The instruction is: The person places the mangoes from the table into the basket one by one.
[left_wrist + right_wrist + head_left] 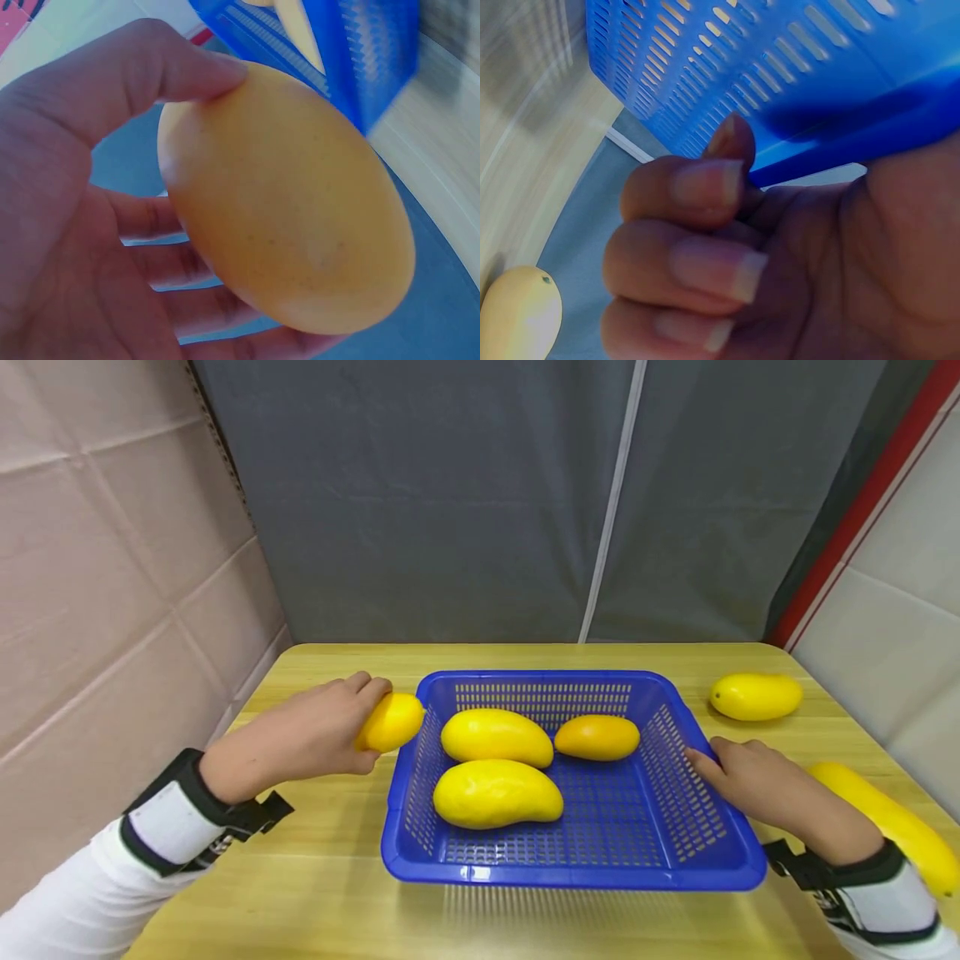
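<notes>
My left hand (337,718) grips a yellow-orange mango (292,210) beside the left rim of a blue plastic basket (585,878). In the left wrist view the thumb presses one side and the fingers curl behind the fruit. My right hand (757,777) holds the basket's right rim, thumb over the inside edge. The right wrist view shows its fingers (712,270) curled under that rim. Inside the basket lie a large yellow mango (498,793) in front, another (495,737) behind it, and a smaller orange-yellow mango (597,737) to the right.
A yellow mango (756,696) lies on the wooden table (300,877) at the back right. A long yellow fruit (892,818) is partly hidden behind my right forearm. A grey curtain (450,510) closes off the back, and pale walls stand at both sides.
</notes>
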Demonstrator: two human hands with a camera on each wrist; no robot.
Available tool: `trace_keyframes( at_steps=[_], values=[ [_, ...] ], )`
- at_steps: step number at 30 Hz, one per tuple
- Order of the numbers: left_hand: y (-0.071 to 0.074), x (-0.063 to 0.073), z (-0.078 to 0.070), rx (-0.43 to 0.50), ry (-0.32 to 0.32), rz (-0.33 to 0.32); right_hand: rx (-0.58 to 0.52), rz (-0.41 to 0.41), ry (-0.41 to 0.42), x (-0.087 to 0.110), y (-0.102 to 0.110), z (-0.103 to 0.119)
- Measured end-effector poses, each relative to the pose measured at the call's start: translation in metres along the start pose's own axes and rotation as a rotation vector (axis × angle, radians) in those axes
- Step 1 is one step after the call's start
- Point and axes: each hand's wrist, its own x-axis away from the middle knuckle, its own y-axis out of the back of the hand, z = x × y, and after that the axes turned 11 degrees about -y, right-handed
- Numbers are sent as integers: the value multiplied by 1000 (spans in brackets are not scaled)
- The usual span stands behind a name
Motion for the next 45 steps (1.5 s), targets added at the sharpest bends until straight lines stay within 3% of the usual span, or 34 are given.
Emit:
trace_keyframes(
  at_steps=[10, 15, 23, 30, 35, 45],
  values=[
    [4, -48, -25, 45, -161, -34, 24, -2, 6, 1, 0, 0],
    [10, -72, -39, 38, -198, -42, 25, -13, 7, 0, 1, 1],
    [15, -108, -70, 35, -249, 20, 16, -17, 13, 1, 1, 2],
    [8, -132, -94, 18, -323, 53, 22, -24, 12, 0, 2, 4],
    [-1, -145, -110, -12, -339, 101, 26, -29, 15, -1, 1, 5],
    [-21, -166, -134, -60, -402, 94, 8, -51, 40, -1, -1, 6]
  ],
)
